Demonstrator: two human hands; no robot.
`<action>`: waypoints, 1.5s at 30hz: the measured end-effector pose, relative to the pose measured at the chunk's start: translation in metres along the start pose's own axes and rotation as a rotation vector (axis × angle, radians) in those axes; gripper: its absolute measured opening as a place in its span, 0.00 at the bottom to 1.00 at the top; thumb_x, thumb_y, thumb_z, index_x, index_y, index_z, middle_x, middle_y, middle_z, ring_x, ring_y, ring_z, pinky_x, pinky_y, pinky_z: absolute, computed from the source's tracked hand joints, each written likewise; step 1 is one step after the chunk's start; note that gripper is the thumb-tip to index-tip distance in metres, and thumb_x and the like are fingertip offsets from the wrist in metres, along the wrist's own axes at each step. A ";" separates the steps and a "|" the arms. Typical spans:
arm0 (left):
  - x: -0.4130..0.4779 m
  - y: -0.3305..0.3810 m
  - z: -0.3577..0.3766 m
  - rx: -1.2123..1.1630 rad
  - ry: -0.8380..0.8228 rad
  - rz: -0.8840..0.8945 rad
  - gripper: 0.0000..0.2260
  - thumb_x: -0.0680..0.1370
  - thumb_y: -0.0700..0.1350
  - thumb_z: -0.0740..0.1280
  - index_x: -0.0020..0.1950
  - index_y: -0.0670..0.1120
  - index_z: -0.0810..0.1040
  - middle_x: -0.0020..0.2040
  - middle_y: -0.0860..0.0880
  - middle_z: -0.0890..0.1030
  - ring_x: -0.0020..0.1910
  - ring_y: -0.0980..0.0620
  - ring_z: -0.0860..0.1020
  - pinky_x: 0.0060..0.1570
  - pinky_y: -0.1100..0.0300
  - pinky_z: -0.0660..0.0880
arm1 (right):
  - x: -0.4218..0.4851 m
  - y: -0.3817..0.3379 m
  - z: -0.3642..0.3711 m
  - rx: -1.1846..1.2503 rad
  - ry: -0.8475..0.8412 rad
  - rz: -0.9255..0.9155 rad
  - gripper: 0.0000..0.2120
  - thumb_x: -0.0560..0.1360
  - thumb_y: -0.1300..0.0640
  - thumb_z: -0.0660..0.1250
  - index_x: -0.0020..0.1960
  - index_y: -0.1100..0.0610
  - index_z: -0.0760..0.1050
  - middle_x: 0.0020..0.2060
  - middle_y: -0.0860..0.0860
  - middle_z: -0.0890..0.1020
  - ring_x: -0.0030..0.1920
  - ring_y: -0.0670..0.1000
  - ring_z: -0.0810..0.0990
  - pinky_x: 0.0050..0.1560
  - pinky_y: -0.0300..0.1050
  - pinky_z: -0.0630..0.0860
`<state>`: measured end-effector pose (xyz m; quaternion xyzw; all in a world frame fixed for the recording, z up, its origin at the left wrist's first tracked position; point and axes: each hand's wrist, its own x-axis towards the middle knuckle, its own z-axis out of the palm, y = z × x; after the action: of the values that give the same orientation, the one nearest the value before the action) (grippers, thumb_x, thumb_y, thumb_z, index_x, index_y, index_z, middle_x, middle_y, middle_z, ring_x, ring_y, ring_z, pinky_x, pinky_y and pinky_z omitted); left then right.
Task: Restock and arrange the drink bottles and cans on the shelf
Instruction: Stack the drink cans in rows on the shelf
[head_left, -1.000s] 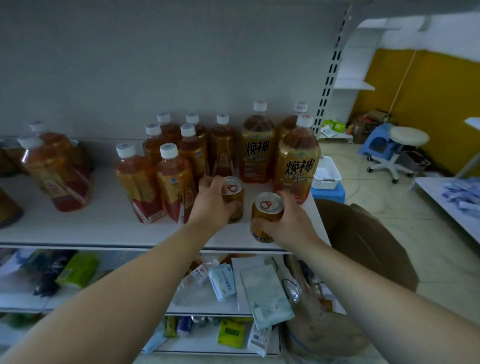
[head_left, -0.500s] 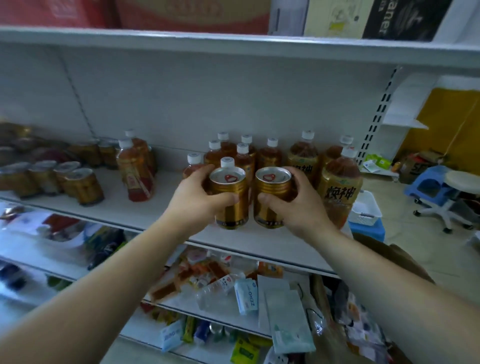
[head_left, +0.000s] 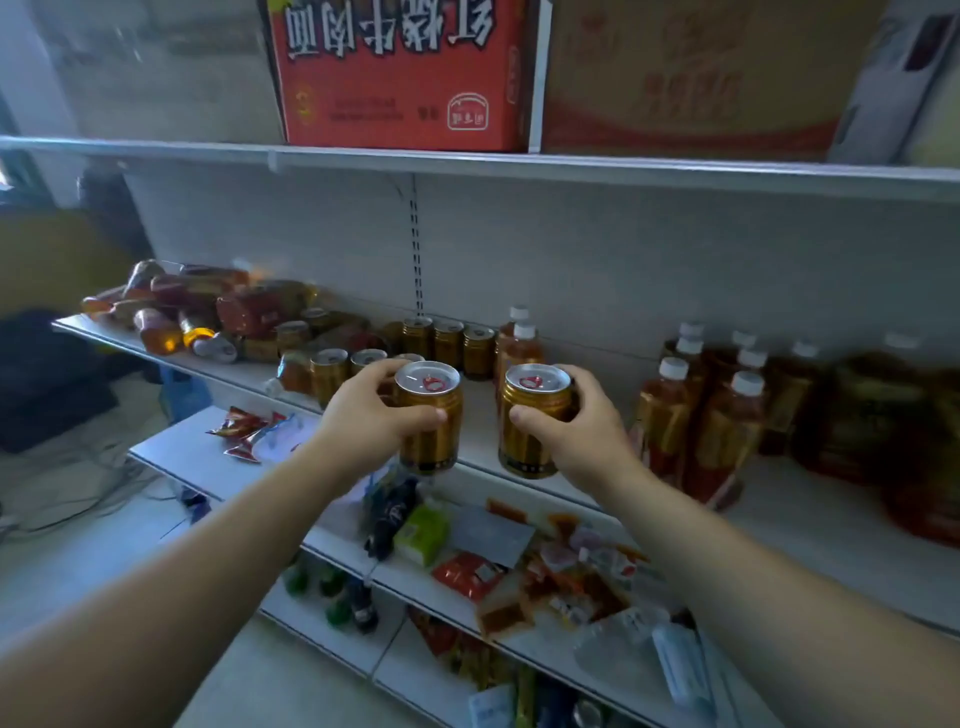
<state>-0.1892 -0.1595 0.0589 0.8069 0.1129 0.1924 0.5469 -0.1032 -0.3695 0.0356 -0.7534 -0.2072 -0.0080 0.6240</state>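
One: Both hands full, folks! Left hand (head_left: 363, 415) is curled round the left can (head_left: 428, 415) and right hand (head_left: 582, 431) round the right can (head_left: 532, 421), thumbs across the fronts. Both gold cans are upright at centre frame.

Two: And where are they against the board?

One: Just in front of the middle shelf (head_left: 795, 514), near its front edge, with a clear gap between the pair. Whether either base touches the board, I cannot tell.

Two: Give us the room.

One: White metal shelving with a pale back panel (head_left: 597, 260) and a slotted upright (head_left: 414, 249) down the middle. The top shelf (head_left: 623, 169) runs across the upper frame, and a lower shelf (head_left: 171, 447) holds loose snack packets (head_left: 467, 571). Pale floor with cables (head_left: 78, 499) shows at lower left.

Two: Numbers, please.

One: Two cans in hand. Three standing cans (head_left: 449, 340) form a back row above the left hand, and three front cans (head_left: 327, 369) stand left of it, the nearest half hidden by fingers. More sit further left, too blurred to count.

Two: Bottles?

One: Two centre bottles (head_left: 522, 345) behind the held cans, and at least seven white caps in the bottle cluster (head_left: 727, 436) at right. Up top are two cartons, a red carton (head_left: 400, 78) and a brown carton (head_left: 685, 73). A heap of packets (head_left: 208, 306) lies at the shelf's far left.
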 end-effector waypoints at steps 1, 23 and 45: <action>0.004 -0.007 -0.016 0.006 0.001 -0.009 0.23 0.65 0.46 0.78 0.53 0.61 0.72 0.48 0.61 0.78 0.47 0.61 0.77 0.37 0.68 0.71 | 0.002 -0.001 0.016 0.012 -0.009 0.011 0.20 0.62 0.46 0.76 0.50 0.38 0.72 0.47 0.39 0.80 0.45 0.36 0.78 0.42 0.35 0.74; 0.166 -0.147 -0.072 0.121 -0.055 -0.135 0.33 0.66 0.46 0.77 0.67 0.54 0.67 0.56 0.53 0.70 0.51 0.51 0.75 0.45 0.59 0.75 | 0.115 0.085 0.171 -0.201 0.039 0.057 0.25 0.64 0.48 0.78 0.52 0.35 0.66 0.51 0.36 0.66 0.53 0.36 0.69 0.53 0.34 0.68; 0.252 -0.180 -0.051 1.003 -0.480 0.636 0.30 0.77 0.57 0.62 0.77 0.54 0.55 0.77 0.54 0.55 0.76 0.53 0.48 0.70 0.49 0.35 | 0.129 0.103 0.202 -0.345 0.149 0.224 0.37 0.70 0.49 0.75 0.73 0.49 0.60 0.69 0.47 0.65 0.67 0.48 0.67 0.66 0.49 0.68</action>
<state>0.0210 0.0500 -0.0437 0.9795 -0.1815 0.0828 0.0290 -0.0021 -0.1539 -0.0706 -0.8647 -0.0713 -0.0298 0.4962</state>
